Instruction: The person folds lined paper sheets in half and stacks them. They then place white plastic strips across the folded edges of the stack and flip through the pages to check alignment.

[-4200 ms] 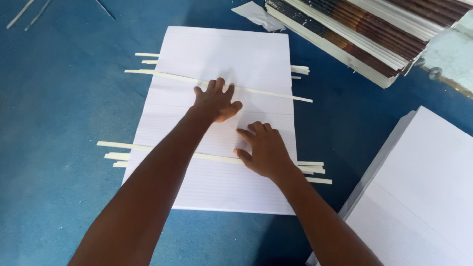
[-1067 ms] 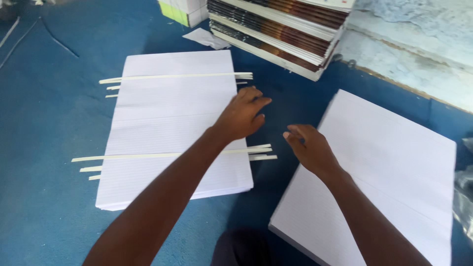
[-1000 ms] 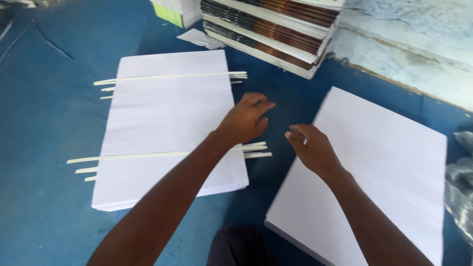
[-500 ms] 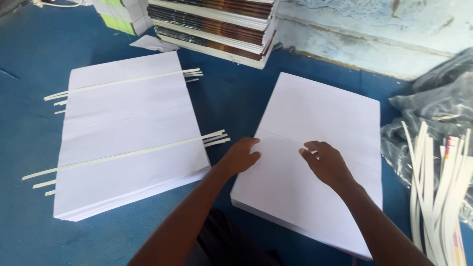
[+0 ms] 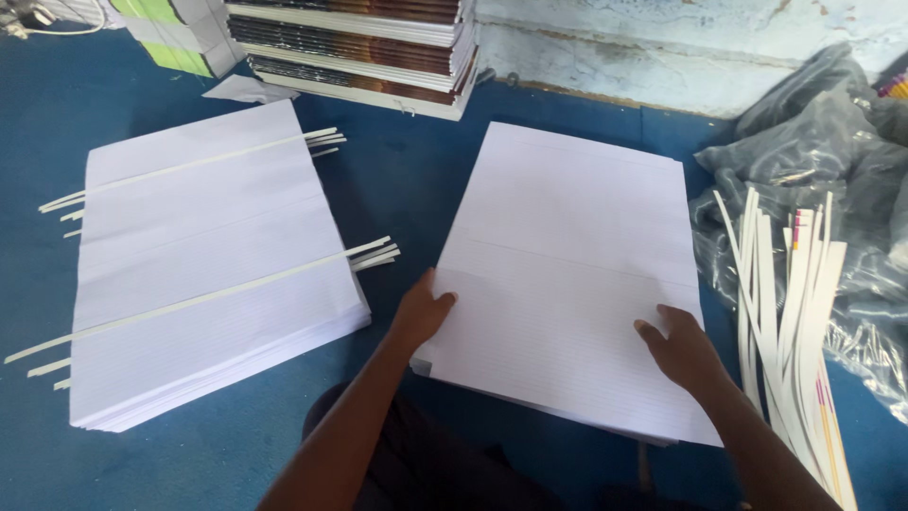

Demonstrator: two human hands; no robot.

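Both hands grip the near edge of the right paper stack (image 5: 567,274): left hand (image 5: 423,312) at its corner, right hand (image 5: 683,348) clamped over the edge. Lifted unevenly, I'd guess loose sheets could fan onto the blue floor (image 5: 407,180).

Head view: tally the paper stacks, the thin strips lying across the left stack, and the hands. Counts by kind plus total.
White ruled paper stacks: 2, the left stack and the right stack
Strips across the left stack: 2, upper strip, lower strip
Hands: 2, left hand, right hand, both gripping the right stack
Total: 6
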